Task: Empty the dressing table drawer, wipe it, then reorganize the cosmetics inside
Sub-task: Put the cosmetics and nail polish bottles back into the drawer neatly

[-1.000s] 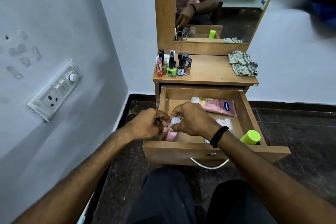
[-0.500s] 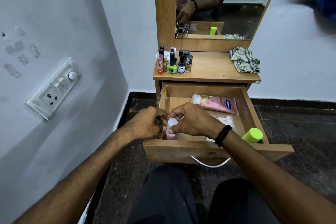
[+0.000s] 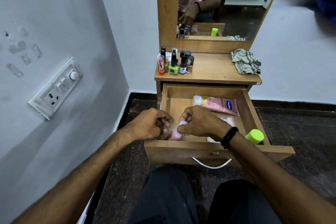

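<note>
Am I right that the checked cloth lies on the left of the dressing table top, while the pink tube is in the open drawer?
Not quite: the head view shows the checked cloth on the right of the dressing table top. The pink tube does lie in the open drawer.

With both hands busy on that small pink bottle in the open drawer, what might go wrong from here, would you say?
1. The right hand pinches the white cap of the pink bottle while the left hand crowds it; a slip could drop it.
2. The green-capped container stands by the right wrist and might get knocked over.
3. The small bottles cluster near the tabletop's left edge, so a jolt to the drawer may topple them.
</note>
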